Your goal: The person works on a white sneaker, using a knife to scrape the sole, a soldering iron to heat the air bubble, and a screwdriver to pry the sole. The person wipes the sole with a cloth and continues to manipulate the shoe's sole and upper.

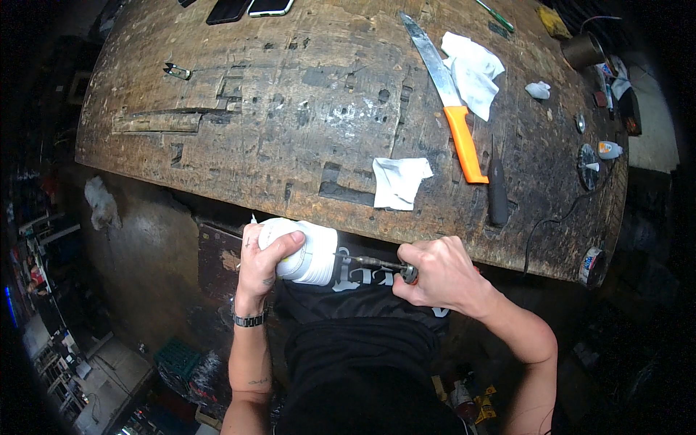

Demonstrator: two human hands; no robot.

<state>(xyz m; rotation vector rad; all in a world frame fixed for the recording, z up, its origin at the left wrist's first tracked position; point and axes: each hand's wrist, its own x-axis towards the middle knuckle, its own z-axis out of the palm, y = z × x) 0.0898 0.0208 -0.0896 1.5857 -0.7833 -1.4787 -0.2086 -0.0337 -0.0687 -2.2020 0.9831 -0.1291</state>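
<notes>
My left hand (263,259) is closed around a white rounded housing (317,250) with a ribbed side, its thumb lying across the top. In my right hand (442,272) is a soldering iron (370,262), gripped by the handle. Its thin tip points left and reaches the housing's right side; I cannot tell whether they touch. Both hands work over my lap, just off the near edge of the wooden workbench (290,152). A white cloth scrap (400,183) lies near that edge.
On the bench lie a knife (462,145) with an orange handle, a black-handled tool (497,192), crumpled white cloth (475,76), small snips (177,71) and two phones (270,6). A black cord (554,221) runs over the right edge, near a small round tin (591,267).
</notes>
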